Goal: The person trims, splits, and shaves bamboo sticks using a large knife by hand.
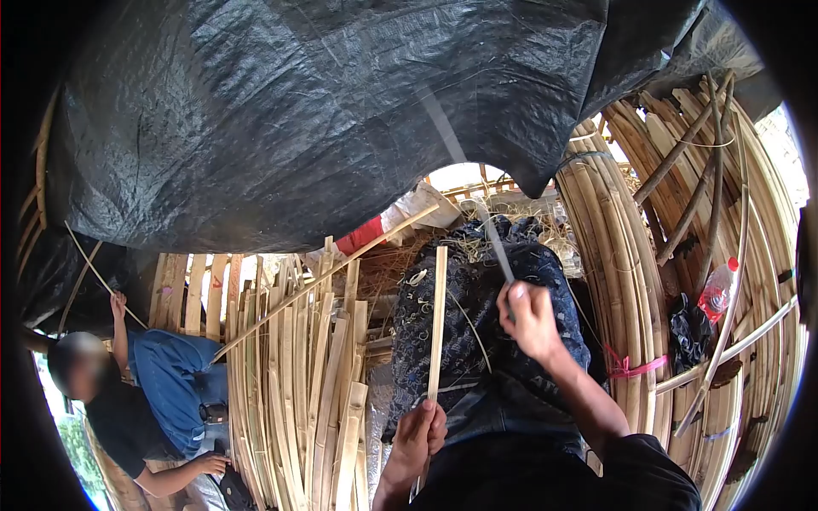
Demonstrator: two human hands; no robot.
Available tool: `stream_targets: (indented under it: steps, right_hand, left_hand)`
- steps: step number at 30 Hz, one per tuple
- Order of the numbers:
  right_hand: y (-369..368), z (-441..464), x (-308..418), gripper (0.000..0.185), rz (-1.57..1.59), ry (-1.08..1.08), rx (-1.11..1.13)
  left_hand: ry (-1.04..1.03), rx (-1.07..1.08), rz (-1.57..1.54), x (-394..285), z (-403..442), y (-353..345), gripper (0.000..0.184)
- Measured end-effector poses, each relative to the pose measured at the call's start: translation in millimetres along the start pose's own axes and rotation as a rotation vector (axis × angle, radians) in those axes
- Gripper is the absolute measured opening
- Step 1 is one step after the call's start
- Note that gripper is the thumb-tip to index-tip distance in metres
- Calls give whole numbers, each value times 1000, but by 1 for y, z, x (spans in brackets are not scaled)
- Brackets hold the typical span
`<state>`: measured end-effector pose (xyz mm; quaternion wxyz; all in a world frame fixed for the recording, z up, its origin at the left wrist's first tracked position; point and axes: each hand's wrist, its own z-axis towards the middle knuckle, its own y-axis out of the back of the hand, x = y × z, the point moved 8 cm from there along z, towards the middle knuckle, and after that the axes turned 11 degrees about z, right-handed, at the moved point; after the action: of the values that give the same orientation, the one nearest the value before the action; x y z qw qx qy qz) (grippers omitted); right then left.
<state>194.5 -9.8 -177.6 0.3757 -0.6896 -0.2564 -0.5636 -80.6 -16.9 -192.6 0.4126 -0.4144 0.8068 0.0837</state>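
Observation:
My left hand (417, 434) is closed round the lower part of a pale bamboo strip (438, 324), which stands upright in front of my lap. My right hand (528, 319) is closed round the handle of a long-bladed knife (494, 234). Its narrow grey blade points up and to the left, smeared by motion, and the fist hides the handle. Blade and strip are apart. A dark patterned cloth (537, 272) covers my legs beneath both hands, with thin shavings on it.
Bamboo slats (290, 366) stand stacked on the left, beside a seated person (128, 400) holding a thin strip. Tied bamboo poles (609, 247) and a plastic bottle (718, 288) are on the right. A black tarp (298, 111) hangs low overhead. A long pole (332, 277) slants across the left stack.

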Motion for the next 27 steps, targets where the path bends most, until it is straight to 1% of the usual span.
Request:
stream_targets:
  steps: [1, 2, 3, 5, 7, 9, 11, 12, 14, 15, 17, 18, 20, 22, 24, 26, 27]
  right_hand:
    - [-6, -8, -8, 51, -50, 45, 47]
    - [-14, -15, -3, 46, -216, 116, 100]
    - [-19, -27, 3, 45, -346, 137, 147]
    - [-33, -46, 1, 49, -542, 365, 240]
    - [-49, -64, 1, 53, -699, 501, 372]
    - [-61, -75, 1, 58, -752, 651, 424]
    - [-63, -79, -6, 57, -787, 649, 457]
    - [-62, -77, -3, 57, -794, 664, 460]
    - [-54, -66, 1, 58, -777, 712, 442]
    - [-48, -60, -6, 60, -766, 744, 426]
    - [-47, -56, -4, 63, -725, 827, 462]
    - [-45, -49, -2, 63, -725, 833, 461]
    - [-43, -48, 5, 64, -693, 926, 501]
    - [-40, -43, 1, 65, -705, 927, 501]
    - [-40, -38, -3, 64, -715, 931, 508]
    - [-34, -32, -14, 62, -641, 938, 472]
    - [-22, -24, -20, 60, -724, 880, 429]
  left_hand:
    - [-12, 17, 5, -5, 0, -5, 47]
    - [-26, 32, 11, -10, 1, -10, 47]
    - [-25, 30, 13, -12, 2, -12, 47]
    - [-81, -28, 83, -19, 4, -13, 46]
    - [-79, -58, 107, -16, 5, -11, 45]
    - [-154, -38, 7, -9, 5, -8, 35]
    - [-210, -46, 201, -5, 5, -6, 28]
    - [-262, -121, 312, -4, 3, -7, 38]
    - [-147, -128, 339, -34, -10, -20, 50]
    - [-146, -127, 338, -34, -14, -20, 50]
    - [-120, -95, 251, -32, -18, -22, 42]
    - [-77, -110, 157, -30, -21, -24, 44]
    - [-51, -85, 123, -22, -27, -21, 43]
    - [-14, -55, 95, -17, -30, -23, 44]
    - [-20, -52, 93, -16, -29, -22, 47]
    - [-18, -45, 98, -13, -34, -17, 50]
    - [-8, -39, 63, -11, -39, -14, 49]
